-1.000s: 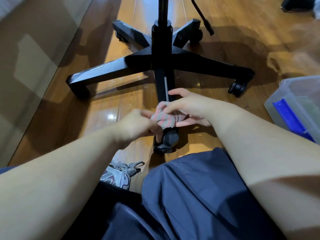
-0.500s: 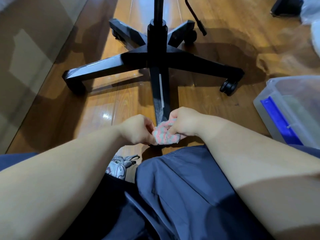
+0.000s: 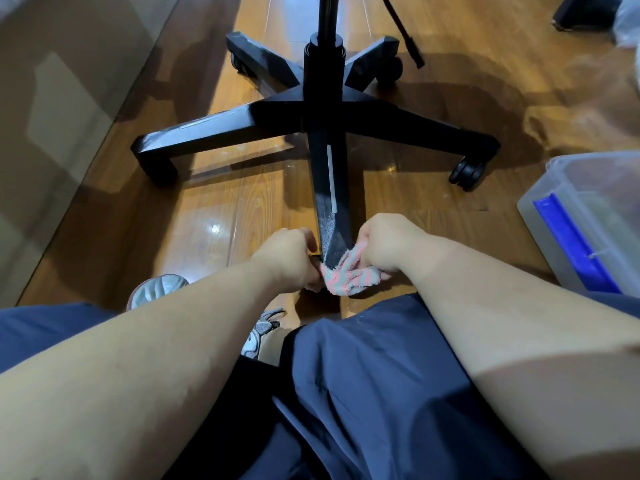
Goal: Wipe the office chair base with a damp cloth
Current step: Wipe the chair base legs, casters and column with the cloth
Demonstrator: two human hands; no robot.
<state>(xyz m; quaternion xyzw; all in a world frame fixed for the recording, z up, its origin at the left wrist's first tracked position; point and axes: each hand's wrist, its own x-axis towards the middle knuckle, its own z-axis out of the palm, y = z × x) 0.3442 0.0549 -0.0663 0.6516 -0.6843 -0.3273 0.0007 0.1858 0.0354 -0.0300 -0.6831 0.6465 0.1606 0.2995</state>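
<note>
Pink-and-grey terry, the striped cloth sits bunched at the very tip of the near leg of the black chair base, which stands on the wooden floor right in front of the knees. The right hand has its grip clamped on the cloth, fingers curled tight over it and pressing it against the leg's end. The left hand is curled in just beside it, touching the cloth. Its fingers are hidden from us, so we cannot tell whether its grip is on the leg's tip or on the cloth's edge.

We judge the work to be early to midway. The near leg shows a dull, streaked stretch just above the cloth, which we read as fresh wiping, and the cloth is at the end of that leg, so this one spoke looks nearly done.

The left leg carries pale smears along its top, which we take for dust not yet wiped. The right leg, with its caster, the hub and the two far legs show no clear sign either way. We would count four legs, the hub and the casters as left to do.

A plastic bin stands to the right, well apart from the base.
</note>
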